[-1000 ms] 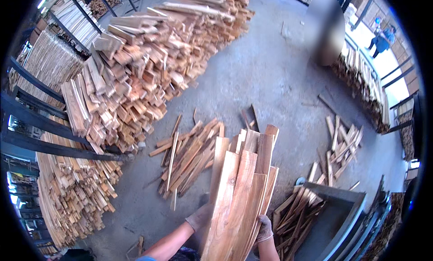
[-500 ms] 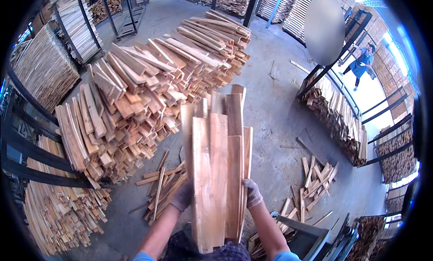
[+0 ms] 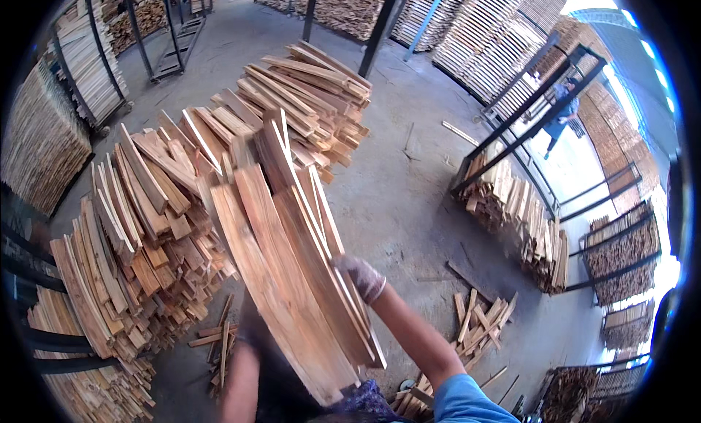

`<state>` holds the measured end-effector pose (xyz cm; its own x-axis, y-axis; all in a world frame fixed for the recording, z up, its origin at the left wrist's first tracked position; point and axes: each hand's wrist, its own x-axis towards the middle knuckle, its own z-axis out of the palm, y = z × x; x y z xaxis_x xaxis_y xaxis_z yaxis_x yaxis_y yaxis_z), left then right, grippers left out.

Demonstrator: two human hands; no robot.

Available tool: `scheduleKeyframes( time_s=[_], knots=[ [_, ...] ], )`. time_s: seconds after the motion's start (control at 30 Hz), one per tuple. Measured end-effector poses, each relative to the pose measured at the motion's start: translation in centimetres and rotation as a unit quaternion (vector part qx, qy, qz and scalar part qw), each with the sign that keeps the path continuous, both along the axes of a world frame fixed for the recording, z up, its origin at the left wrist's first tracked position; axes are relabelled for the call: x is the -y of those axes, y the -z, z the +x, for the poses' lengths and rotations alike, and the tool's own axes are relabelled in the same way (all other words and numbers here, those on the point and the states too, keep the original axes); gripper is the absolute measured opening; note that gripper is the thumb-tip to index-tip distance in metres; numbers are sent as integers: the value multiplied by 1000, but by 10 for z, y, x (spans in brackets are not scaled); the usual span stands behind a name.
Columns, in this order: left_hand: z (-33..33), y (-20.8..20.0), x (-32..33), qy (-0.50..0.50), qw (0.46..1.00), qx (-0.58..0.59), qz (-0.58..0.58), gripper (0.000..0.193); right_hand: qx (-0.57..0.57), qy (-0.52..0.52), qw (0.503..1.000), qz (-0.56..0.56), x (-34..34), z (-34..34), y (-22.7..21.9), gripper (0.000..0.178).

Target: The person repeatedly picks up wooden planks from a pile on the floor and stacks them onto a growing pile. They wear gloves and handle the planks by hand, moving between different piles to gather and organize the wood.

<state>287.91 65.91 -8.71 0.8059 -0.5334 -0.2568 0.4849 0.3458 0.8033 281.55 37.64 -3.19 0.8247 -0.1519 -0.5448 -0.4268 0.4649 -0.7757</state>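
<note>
Bundle of long wooden slats (image 3: 292, 269) now tilted leftward toward the big slat pile (image 3: 161, 226), no longer upright as half a second ago. Gloved right hand (image 3: 360, 277) clasped around the bundle's right edge. Left hand (image 3: 248, 334) blurred under the bundle's near left side, grip impossible to tell. Loose slats (image 3: 478, 321) on the concrete floor (image 3: 409, 196) at right.

Both hands (image 3: 359, 275) carry a plank bundle (image 3: 292, 262) beside the wood pile (image 3: 182, 204).
</note>
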Motion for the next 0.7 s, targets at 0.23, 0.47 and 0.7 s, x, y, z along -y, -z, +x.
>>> scheduleKeyframes(
  time_s=[0.23, 0.47, 0.7],
  knots=[
    [229, -3, 91, -98, 981, -119, -122, 72, 37, -140, 988, 62, 100, 266, -81, 46],
    [447, -20, 183, -229, 943, -227, -85, 64, 121, -269, 932, -211, 173, 541, -78, 80],
    [561, 20, 242, -244, 785, 240, 516, 94, 81, -215, 651, -723, 137, 627, 28, 82]
  ],
)
